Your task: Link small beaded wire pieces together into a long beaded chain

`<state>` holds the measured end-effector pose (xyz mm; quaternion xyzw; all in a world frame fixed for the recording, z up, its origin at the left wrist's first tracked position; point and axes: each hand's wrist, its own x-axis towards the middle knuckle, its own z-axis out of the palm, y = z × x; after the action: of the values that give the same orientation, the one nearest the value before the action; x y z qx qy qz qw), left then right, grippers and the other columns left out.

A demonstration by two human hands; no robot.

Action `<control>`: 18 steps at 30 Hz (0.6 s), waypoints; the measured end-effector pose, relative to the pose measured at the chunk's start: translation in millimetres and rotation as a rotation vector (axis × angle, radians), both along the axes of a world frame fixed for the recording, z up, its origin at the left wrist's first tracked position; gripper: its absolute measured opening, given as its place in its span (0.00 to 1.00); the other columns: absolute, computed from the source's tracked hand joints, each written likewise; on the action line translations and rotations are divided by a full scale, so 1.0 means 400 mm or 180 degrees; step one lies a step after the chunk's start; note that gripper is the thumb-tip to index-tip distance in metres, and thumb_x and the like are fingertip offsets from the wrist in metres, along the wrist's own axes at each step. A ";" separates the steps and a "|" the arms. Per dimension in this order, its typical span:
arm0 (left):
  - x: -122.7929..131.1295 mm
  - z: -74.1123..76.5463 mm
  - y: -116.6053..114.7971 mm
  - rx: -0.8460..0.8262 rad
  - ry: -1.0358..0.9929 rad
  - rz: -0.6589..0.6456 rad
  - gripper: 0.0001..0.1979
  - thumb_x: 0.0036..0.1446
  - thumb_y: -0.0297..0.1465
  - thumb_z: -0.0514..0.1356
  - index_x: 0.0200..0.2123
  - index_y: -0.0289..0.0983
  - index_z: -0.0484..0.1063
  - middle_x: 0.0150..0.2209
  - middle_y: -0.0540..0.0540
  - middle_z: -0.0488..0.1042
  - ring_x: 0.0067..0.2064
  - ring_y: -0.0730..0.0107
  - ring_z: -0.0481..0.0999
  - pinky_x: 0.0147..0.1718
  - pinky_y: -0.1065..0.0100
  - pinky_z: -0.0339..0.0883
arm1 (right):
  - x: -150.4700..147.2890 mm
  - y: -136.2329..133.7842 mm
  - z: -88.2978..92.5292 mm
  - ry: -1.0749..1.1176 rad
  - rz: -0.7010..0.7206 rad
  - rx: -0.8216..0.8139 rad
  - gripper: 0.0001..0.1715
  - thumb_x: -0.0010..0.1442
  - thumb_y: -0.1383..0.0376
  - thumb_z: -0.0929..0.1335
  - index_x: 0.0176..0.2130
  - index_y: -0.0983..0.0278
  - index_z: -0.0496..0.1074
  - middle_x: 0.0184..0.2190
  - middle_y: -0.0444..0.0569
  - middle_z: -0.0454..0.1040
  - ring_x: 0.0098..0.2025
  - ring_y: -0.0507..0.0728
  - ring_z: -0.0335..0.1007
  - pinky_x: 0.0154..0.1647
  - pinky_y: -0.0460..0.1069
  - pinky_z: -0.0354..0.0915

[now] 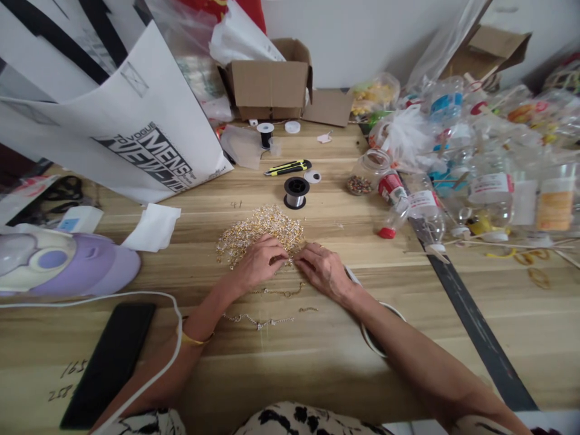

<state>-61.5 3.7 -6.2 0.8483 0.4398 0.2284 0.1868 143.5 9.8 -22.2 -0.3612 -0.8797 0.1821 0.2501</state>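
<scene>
A loose heap of small gold and clear beads (254, 229) lies on the wooden table. At its front right edge my left hand (264, 260) and my right hand (321, 266) come close together, fingertips nearly meeting. Both hands have thumb and fingers pinched; whatever is between them is too small to make out. Just below the hands lies a thin gold chain bracelet (276, 292). Nearer to me are a silver chain with sparkling pieces (259, 322) and a short bit of chain (309, 309).
Behind the beads stand a spool of wire (296, 193), a yellow-black utility knife (288, 168) and a dark thread spool (266, 136). A jar of beads (366, 172) and several plastic bottles crowd the right. On the left are a phone (111, 362), a purple device (90, 263) and a white cable (149, 294).
</scene>
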 end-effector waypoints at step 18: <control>0.012 -0.009 -0.006 0.0196 0.0363 -0.0030 0.10 0.61 0.26 0.55 0.31 0.34 0.75 0.31 0.44 0.71 0.40 0.63 0.65 0.41 0.61 0.64 | 0.004 -0.001 0.001 -0.0040 -0.0068 -0.0123 0.09 0.65 0.67 0.61 0.36 0.64 0.70 0.34 0.50 0.71 0.34 0.54 0.67 0.37 0.47 0.63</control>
<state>-56.9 1.1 -9.8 0.8673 0.4385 0.1922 0.1362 145.1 9.4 -21.8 -0.3765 -0.8736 0.1941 0.2395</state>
